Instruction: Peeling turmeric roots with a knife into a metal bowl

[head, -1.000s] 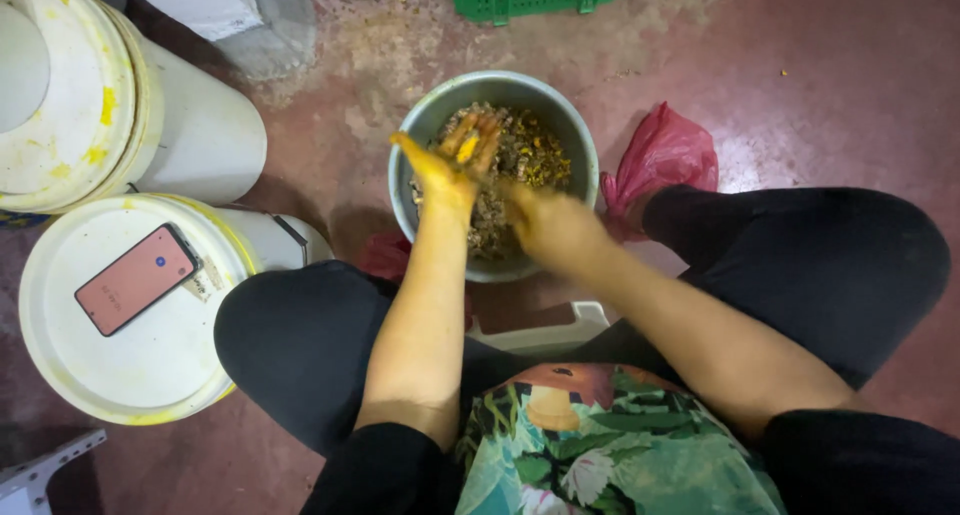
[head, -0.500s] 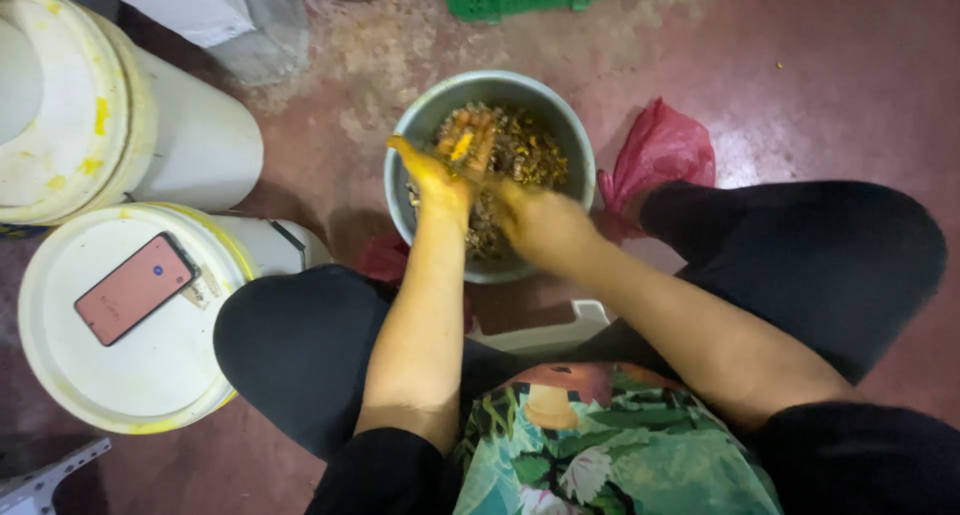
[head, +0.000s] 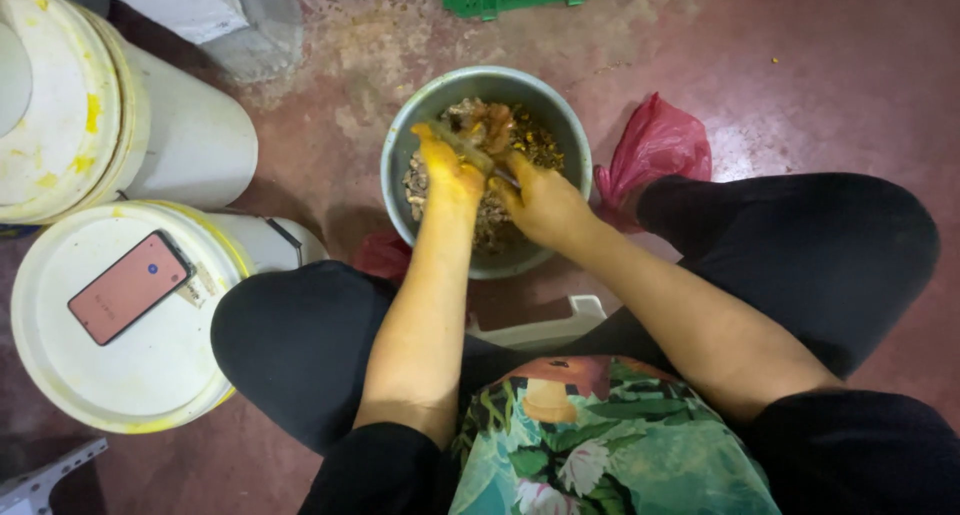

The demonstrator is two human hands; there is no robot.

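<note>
Reaching down between the knees, the left hand (head: 447, 171) and right hand (head: 541, 201) meet over a grey metal bowl (head: 560, 125) on the red floor (head: 800, 75). Both close on one brownish, yellow-stained piece (head: 487, 135) held above the chopped scraps (head: 540, 147); what it is stays unclear, fingers hiding part.

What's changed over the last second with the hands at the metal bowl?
Very little. Both hands stay over the metal bowl, the left hand and right hand still working a thin, long piece between them; the left hand's fingers look a bit more closed around it now. The phone still lies on the white bucket lid, and the red bag is unmoved.
</note>
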